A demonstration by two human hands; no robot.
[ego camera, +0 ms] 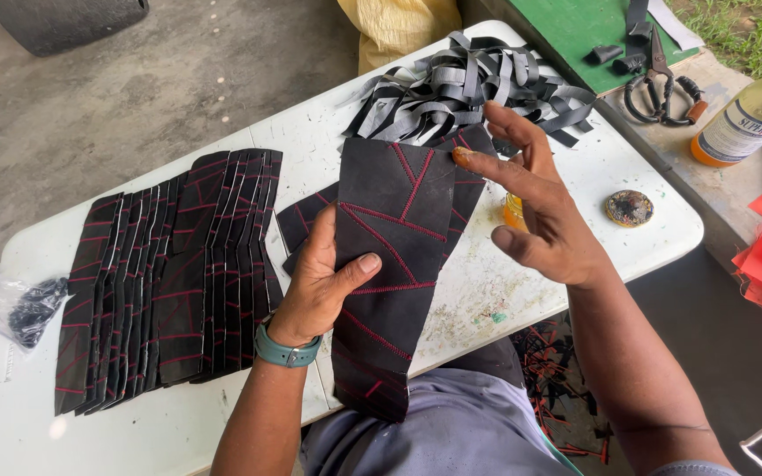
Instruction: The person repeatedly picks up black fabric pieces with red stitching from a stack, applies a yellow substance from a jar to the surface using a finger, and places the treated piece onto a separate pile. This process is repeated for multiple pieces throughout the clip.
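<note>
a black leather piece (387, 264) with red stitching is gripped by the left hand (319, 286) above the white table (575, 189), while the right hand (540, 207) is held open beside it, fingers spread, glue on one fingertip; more stitched pieces (169, 273) lie fanned at left

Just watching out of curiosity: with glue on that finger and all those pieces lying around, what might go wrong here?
The right hand has yellowish glue on a fingertip; it could smear the red stitching of the black stitched piece held by the left hand. The small glue pot sits half hidden behind that piece and might get knocked. The row of stitched pieces lies close to the left forearm, which could disturb it.
</note>
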